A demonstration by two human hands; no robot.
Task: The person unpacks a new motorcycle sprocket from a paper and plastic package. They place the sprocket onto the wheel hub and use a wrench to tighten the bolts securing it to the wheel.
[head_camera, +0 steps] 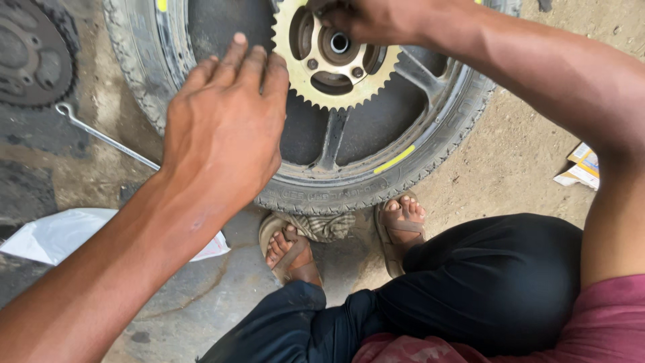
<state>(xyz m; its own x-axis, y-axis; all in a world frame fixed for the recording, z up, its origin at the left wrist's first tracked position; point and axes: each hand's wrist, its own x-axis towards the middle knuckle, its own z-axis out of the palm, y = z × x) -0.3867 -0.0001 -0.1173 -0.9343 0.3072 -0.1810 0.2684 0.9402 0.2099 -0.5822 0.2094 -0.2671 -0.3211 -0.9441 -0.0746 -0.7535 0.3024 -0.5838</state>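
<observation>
Head camera view, looking straight down: a motorcycle wheel point(403, 161) lies flat on the stained concrete floor point(201, 302), its tyre point(316, 196) tread running along the near edge, just beyond the person's sandalled feet. A gold-coloured sprocket point(329, 74) sits on the hub at the middle of the dark spoked rim, its teeth showing all round the lower half.

The left hand point(225, 131) is flat and open, fingers together and stretched out, the fingertips lying over the rim close beside the sprocket's left edge; it grips nothing (whether the palm actually presses on the tyre is hard to say from this angle). The right hand point(366, 20) reaches in from the upper right and rests on the top of the sprocket near the hub bore, fingers curled there; the frame cuts it off, so I cannot tell whether it pinches anything.

A second, dark sprocket point(30, 54) lies on the floor at the upper left, well apart from the wheel. A long metal spanner point(101, 134) lies between it and the tyre, its ring end toward the dark sprocket. A white plastic bag point(60, 232) lies under the left forearm, and a scrap of printed cardboard point(581, 168) sits at the right edge. A striped rag point(322, 225) is tucked against the tyre by the left foot.
</observation>
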